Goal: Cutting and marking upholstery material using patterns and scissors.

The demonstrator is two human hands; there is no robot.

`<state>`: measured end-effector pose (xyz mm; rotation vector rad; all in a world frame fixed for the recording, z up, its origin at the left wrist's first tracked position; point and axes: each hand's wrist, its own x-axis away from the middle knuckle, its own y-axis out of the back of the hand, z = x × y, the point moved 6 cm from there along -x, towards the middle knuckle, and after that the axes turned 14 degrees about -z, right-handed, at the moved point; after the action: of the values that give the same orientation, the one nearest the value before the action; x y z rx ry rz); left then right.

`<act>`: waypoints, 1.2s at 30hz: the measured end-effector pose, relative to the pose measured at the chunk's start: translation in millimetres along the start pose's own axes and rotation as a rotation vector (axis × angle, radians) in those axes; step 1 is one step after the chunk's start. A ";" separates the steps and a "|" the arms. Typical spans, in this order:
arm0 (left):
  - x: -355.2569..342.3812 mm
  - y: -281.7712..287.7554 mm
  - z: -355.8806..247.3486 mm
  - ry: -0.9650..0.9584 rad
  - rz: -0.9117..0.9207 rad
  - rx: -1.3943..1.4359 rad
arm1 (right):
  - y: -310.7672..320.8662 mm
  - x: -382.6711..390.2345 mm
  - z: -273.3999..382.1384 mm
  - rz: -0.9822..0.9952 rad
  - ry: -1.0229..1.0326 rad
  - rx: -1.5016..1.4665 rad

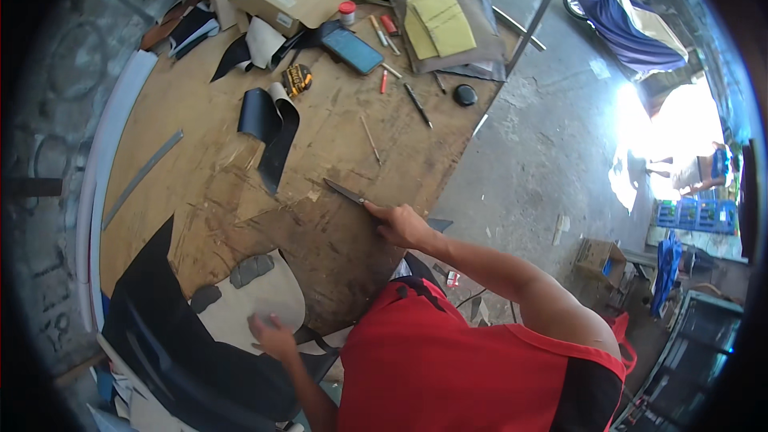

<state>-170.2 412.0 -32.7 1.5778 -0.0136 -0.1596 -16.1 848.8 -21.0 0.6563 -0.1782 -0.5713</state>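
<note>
1. One pale, round-edged panel lies flat between 7 and 8 o'clock, its surface plain and matt; two dark grey lumps sit at its own 12 and 9 o'clock edges.
2. Large black sheet, glossy in places, curving beside the panel at 8 o'clock.
3. Slim metal blade, just off centre at 9 o'clock, tip toward 10.
4. Left hand: fingers apart, laid on the panel; forearm enters between 6 and 7 o'clock.
5. Right hand: closed around the blade's hidden handle, index finger forward; arm extends from 4 o'clock.
</note>
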 end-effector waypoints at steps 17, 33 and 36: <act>2.0 -10.3 -30.6 0.140 -0.117 0.042 | -47.1 -50.5 36.8 0.461 0.271 0.541; 26.0 8.2 -15.4 0.056 -0.181 0.305 | -46.5 -49.8 38.1 0.322 0.294 0.613; 35.8 11.4 -8.1 0.064 -0.209 0.271 | -17.5 -77.1 32.3 0.469 -0.039 0.576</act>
<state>-132.9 416.0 -24.7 1.8537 0.1872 -0.2807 -98.8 863.3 -5.1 1.1204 -0.5296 -0.0694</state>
